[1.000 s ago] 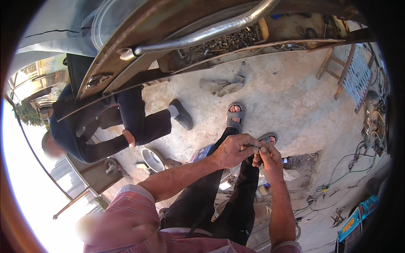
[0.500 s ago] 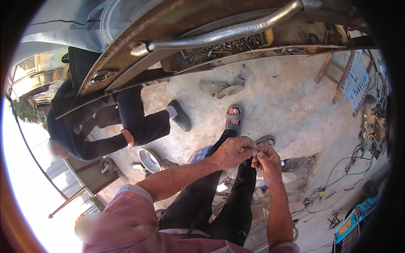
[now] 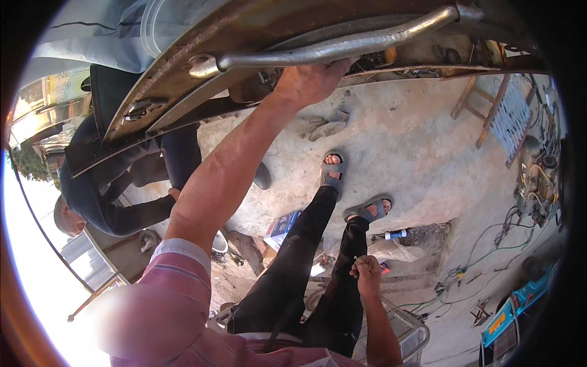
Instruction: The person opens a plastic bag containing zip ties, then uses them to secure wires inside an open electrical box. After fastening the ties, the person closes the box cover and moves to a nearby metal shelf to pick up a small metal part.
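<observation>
My left hand reaches far forward, up to a rusty recessed tray of small metal hardware. A bent silver metal bar runs just above that hand, and its fingertips are mostly hidden behind the bar and in the tray. The tray sits along a curved rusty metal panel. My right hand is held low in front of my right leg, fingers curled closed. A tiny pale tip pokes out by its thumb; what it belongs to is too small to name.
Another person bends over at the left. Work gloves lie on the concrete floor beyond my sandals. A wooden-framed chair stands at right, near machinery and trailing green cables. A blue-and-white box is left of my legs.
My hands were together in front of me; they have parted. The left has swung forward to the tray, while the right has dropped lower and nearer my body.
</observation>
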### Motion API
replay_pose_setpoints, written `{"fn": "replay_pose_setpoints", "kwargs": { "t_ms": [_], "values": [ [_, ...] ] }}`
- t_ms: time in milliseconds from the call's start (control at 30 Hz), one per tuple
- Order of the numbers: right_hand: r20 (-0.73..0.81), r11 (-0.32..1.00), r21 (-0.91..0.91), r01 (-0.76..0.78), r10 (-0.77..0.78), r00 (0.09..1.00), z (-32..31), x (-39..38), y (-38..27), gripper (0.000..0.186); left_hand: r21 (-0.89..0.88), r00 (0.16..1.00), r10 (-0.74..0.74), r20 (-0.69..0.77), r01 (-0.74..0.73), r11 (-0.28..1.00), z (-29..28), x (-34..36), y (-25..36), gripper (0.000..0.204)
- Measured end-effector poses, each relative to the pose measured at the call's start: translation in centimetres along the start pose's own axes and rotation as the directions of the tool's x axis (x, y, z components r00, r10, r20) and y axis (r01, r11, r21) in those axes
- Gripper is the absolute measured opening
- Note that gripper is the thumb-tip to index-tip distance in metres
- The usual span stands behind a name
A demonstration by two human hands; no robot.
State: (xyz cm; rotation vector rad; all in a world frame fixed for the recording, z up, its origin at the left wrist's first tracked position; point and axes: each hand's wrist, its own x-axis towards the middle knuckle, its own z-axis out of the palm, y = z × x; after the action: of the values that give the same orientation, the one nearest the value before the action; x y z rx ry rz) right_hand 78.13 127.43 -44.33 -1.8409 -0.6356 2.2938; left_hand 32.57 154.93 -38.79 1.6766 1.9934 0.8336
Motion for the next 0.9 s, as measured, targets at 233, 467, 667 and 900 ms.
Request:
{"fn": "replay_pose_setpoints", "kwargs": {
  "t_ms": [233,467,667,900],
  "values": [
    [0.004,0.990,-0.129,-0.057,0.058,0.998,-0.1,-1.7,6.1,0.008,0.313,0.941,0.270,0.205,-0.325,0.892,4.7,5.8,-8.5,0.032],
    [-0.001,0.971,-0.220,-0.091,0.093,0.996,0.7,-2.3,8.0,0.011,0.579,0.981,0.112,0.161,-0.186,0.794,-1.6,0.7,-10.4,0.045],
    [0.024,0.964,-0.262,-0.042,0.049,0.998,0.4,-2.4,7.6,0.010,0.580,0.978,-0.207,0.014,0.161,0.799,-2.4,-2.0,-8.5,0.049],
    [0.026,0.957,-0.290,-0.018,0.027,0.999,0.5,-2.6,8.0,0.012,0.449,0.965,-0.238,-0.110,0.262,0.854,-2.0,-5.1,-7.7,0.030]
  ]
}}
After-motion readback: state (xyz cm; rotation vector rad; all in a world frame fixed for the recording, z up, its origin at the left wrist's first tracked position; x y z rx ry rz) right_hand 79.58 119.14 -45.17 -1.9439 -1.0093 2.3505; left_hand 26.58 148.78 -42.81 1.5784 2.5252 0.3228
